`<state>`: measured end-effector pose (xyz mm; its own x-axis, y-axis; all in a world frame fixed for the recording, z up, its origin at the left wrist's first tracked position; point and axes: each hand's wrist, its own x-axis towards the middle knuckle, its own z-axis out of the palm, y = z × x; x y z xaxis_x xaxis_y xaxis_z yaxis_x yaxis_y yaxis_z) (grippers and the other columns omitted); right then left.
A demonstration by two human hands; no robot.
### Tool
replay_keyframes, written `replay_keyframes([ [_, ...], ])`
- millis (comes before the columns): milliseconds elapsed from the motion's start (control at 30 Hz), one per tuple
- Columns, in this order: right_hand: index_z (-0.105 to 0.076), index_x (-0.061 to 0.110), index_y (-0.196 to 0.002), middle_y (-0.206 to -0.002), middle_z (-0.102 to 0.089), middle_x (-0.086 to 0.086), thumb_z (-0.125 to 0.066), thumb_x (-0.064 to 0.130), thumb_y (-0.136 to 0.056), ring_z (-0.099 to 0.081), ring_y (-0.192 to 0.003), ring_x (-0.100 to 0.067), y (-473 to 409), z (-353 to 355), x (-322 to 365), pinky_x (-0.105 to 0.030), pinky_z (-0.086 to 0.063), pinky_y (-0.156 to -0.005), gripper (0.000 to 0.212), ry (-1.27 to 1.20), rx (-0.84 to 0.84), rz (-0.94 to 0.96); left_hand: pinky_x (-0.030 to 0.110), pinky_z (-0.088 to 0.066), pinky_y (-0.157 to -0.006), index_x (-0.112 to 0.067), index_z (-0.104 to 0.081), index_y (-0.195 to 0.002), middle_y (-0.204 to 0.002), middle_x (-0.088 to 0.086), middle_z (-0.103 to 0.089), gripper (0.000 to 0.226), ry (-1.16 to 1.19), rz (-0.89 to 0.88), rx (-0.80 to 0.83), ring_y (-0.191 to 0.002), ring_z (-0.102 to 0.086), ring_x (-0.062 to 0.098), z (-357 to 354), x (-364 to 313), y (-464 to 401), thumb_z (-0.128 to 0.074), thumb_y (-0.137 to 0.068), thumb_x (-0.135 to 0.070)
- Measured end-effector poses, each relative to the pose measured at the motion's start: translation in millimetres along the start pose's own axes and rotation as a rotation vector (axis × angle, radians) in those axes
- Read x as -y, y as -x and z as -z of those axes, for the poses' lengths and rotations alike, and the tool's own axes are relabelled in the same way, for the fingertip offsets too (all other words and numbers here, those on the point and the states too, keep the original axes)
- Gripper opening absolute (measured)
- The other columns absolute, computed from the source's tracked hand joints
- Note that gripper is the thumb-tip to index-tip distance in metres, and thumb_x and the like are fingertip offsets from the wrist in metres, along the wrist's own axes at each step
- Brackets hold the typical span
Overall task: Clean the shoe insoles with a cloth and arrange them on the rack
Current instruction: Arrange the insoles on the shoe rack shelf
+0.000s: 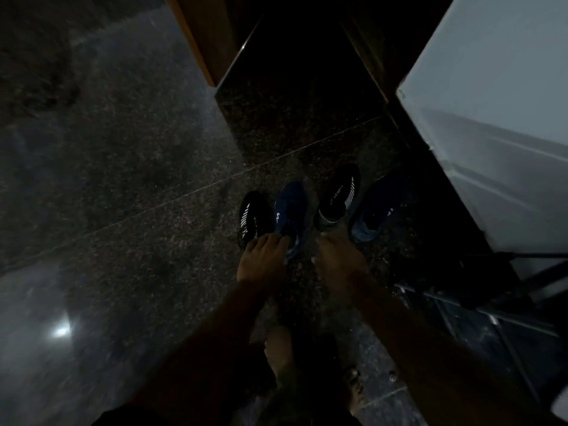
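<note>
- Left hand (261, 262): fingers curled into collar of blue shoe (290, 210) on dark floor (123, 179).
- Right hand (341, 262): at black shoe (338, 195); grip unreadable.
- Insoles: hidden.
- Rack (491, 318): cropped, dim.

Four shoes sit on the dark speckled floor (123, 179). The left hand (261, 262) grips a blue shoe (290, 210) at its opening; the right hand (341, 259) holds a black striped shoe (338, 195) by its heel.

Single head-worn view, aimed steeply down at a dark floor (123, 179)
The scene is seen from standing height, wide-angle, with both forearms reaching forward from the bottom edge; no second view is given
</note>
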<state>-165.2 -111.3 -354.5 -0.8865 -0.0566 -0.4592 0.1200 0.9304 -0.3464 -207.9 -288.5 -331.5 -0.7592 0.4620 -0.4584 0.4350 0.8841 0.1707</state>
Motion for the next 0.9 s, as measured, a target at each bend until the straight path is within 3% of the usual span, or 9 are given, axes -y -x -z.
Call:
replay_keyframes([
  [33,-0.059,-0.001,-0.122,-0.127,-0.059,-0.022,-0.058,0.031,-0.091,-0.058,-0.114,-0.04,5.6,1.6,-1.7,-0.049,-0.05,-0.093,0.045,-0.021,-0.102,0.034,0.037,-0.025,-0.111,-0.018,-0.036,-0.143,-0.148,0.004,-0.038,0.048,0.037,0.004,-0.036,-0.137,-0.033,0.022,4.1,-4.0,4.4,-0.045,-0.099,-0.034],
  [200,-0.049,0.001,-0.135,-0.148,-0.041,-0.017,-0.055,0.036,-0.096,-0.035,-0.138,-0.035,39.6,37.6,3.8,-0.044,-0.029,-0.112,0.052,-0.076,-0.078,0.005,0.039,-0.026,-0.11,-0.019,-0.035,-0.143,-0.146,0.003,-0.039,0.053,0.018,0.018,-0.053,-0.137,-0.034,0.023,23.8,-28.5,41.2,-0.05,-0.094,-0.034],
  [267,-0.049,0.002,-0.136,-0.149,-0.04,-0.017,-0.055,0.035,-0.097,-0.033,-0.139,-0.034,57.5,49.1,6.5,-0.045,-0.029,-0.113,0.051,-0.083,-0.052,0.004,0.039,-0.025,-0.11,-0.019,-0.033,-0.145,-0.147,0.003,-0.038,0.055,0.004,0.011,-0.053,-0.137,-0.033,0.022,33.5,-39.1,54.0,-0.049,-0.094,-0.033],
  [400,-0.058,-0.005,-0.124,-0.134,-0.053,-0.026,-0.055,0.038,-0.092,-0.051,-0.123,-0.045,98.0,55.3,-9.6,-0.054,-0.045,-0.099,0.053,-0.114,-0.131,0.013,0.04,-0.022,-0.112,-0.017,-0.031,-0.146,-0.149,0.005,-0.035,0.056,-0.002,-0.026,-0.064,-0.139,-0.031,0.024,52.6,-71.9,75.8,-0.048,-0.096,-0.033],
  [500,-0.05,-0.002,-0.134,-0.145,-0.043,-0.022,-0.052,0.038,-0.097,-0.04,-0.135,-0.038,127.4,67.8,-19.7,-0.045,-0.032,-0.109,0.055,-0.086,-0.123,-0.048,0.039,-0.02,-0.113,-0.016,-0.031,-0.146,-0.151,0.006,-0.034,0.055,0.001,-0.07,-0.073,-0.14,-0.029,0.023,61.7,-95.0,82.2,-0.047,-0.097,-0.034],
  [633,-0.065,-0.009,-0.109,-0.116,-0.063,-0.031,-0.039,0.047,-0.093,-0.063,-0.103,-0.047,169.0,75.5,-49.8,-0.056,-0.052,-0.084,0.064,-0.151,-0.242,-0.139,0.039,-0.019,-0.114,-0.016,-0.032,-0.145,-0.151,0.005,-0.033,0.054,-0.049,-0.184,-0.042,-0.14,-0.028,0.023,70.7,-136.6,82.2,-0.048,-0.096,-0.033],
  [733,-0.066,-0.012,-0.104,-0.105,-0.065,-0.033,-0.029,0.051,-0.096,-0.066,-0.091,-0.049,202.5,73.2,-75.6,-0.058,-0.055,-0.072,0.073,-0.211,-0.226,-0.2,0.038,-0.02,-0.112,-0.018,-0.035,-0.143,-0.148,0.004,-0.036,0.053,-0.079,-0.315,-0.04,-0.138,-0.031,0.023,76.6,-174.6,76.2,-0.049,-0.094,-0.035],
  [833,-0.062,-0.011,-0.114,-0.117,-0.061,-0.033,-0.018,0.059,-0.098,-0.062,-0.105,-0.048,237.2,87.9,-87.5,-0.055,-0.054,-0.086,0.083,-0.276,-0.255,-0.305,0.038,-0.02,-0.112,-0.015,-0.031,-0.146,-0.151,0.006,-0.033,0.057,-0.148,-0.443,-0.05,-0.139,-0.029,0.024,88.7,-213.6,71.3,-0.05,-0.095,-0.034],
  [900,-0.055,-0.008,-0.126,-0.137,-0.048,-0.031,-0.038,0.046,-0.098,-0.049,-0.125,-0.044,262.0,108.8,-87.1,-0.048,-0.042,-0.103,0.063,-0.348,-0.325,-0.449,0.04,-0.022,-0.113,-0.013,-0.033,-0.146,-0.151,0.009,-0.035,0.059,-0.165,-0.545,-0.1,-0.139,-0.031,0.026,101.3,-239.3,73.1,-0.053,-0.094,-0.034],
])
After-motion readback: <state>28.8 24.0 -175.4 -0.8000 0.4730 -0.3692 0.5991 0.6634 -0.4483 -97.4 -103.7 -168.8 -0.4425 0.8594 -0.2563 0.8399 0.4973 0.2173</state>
